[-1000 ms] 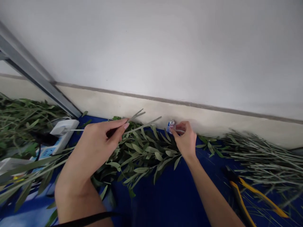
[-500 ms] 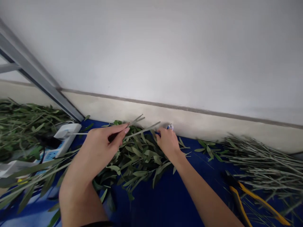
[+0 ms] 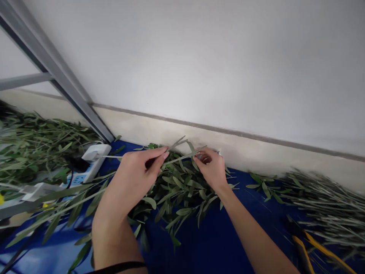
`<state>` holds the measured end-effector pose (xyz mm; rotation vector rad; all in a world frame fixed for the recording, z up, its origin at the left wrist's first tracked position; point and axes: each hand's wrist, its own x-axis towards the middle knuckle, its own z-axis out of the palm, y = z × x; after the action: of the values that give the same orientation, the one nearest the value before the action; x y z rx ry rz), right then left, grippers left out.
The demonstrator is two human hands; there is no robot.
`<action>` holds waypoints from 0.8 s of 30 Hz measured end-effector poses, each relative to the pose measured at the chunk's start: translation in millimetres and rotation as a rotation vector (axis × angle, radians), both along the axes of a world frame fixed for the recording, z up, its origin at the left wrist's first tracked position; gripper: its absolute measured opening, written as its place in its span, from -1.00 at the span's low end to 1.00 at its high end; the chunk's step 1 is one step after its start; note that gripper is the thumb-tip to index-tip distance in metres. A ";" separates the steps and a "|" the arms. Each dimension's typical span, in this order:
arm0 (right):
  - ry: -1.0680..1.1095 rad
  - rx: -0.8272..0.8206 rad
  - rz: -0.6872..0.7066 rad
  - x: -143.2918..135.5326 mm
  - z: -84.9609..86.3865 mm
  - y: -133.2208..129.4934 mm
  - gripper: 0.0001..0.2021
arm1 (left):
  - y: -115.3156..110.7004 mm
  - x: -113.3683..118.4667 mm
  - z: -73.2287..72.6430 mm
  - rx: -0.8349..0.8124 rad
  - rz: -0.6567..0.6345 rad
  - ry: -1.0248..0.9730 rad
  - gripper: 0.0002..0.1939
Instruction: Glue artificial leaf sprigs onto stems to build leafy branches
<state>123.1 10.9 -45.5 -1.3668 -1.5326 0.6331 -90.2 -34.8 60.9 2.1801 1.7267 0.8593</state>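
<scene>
Leafy stems [image 3: 179,159] are extending above the blue desk [image 3: 199,247], the left hand [image 3: 139,169] pinching them near their ends, seemingly leaving tips exposed for the right hand [image 3: 213,167], whose grip is pinching one.

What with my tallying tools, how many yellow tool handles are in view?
2, both at the lower right: the right handle, nearer the stem pile, and the left handle beside it. More could be hidden under the foliage.
</scene>
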 end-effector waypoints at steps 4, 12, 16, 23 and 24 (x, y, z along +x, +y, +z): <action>0.110 0.067 0.068 8.0 7.5 -14.7 -0.78 | -0.5 1.1 0.4 0.017 -0.013 -0.011 -0.61; 0.066 0.055 0.130 81.7 17.5 -44.9 -0.84 | -2.7 25.8 4.2 0.099 -0.119 -0.039 -0.67; -0.163 -0.158 0.219 114.5 -7.3 -50.7 -0.81 | -5.0 46.4 6.4 0.110 -0.164 -0.036 -0.69; -0.135 -0.203 0.147 134.2 -33.2 -66.5 -0.78 | -1.1 79.4 -3.7 0.045 -0.297 0.011 -0.69; -0.121 -0.189 0.130 138.0 -29.9 -69.4 -0.78 | -0.7 83.5 -5.0 0.040 -0.315 0.021 -0.69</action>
<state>261.1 -58.5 -75.4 -1.4773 -1.7032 0.8049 -6.7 -35.6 55.9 2.4070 1.3310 0.7966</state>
